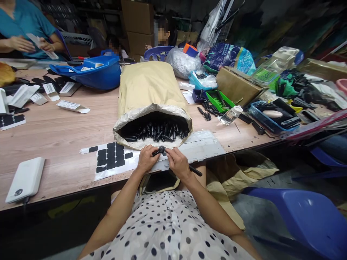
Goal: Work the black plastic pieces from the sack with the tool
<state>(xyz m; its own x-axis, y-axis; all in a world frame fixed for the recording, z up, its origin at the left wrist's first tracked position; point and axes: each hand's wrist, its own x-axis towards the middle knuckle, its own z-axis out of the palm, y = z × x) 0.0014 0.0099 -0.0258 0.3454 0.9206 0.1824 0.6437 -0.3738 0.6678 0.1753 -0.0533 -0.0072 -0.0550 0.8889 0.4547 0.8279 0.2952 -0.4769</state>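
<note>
My left hand [146,159] and my right hand [177,162] meet at the table's near edge, both pinched on a small black plastic part [162,149] with a round head. A black rod [195,171] sticks out below my right hand. Just beyond them a tan paper sack [149,90] lies open towards me, full of several black parts [157,131]. To the left of my hands lies a white sheet with black adhesive pads [111,159]. A clear plastic sheet [200,146] lies under and right of my hands.
A white power bank [25,179] sits at the near left. A blue basin [92,74], white labels and pad sheets crowd the far left, where another person in teal handles paper. Bins, a bottle [230,115] and bags fill the right. A blue chair [309,216] stands at the right.
</note>
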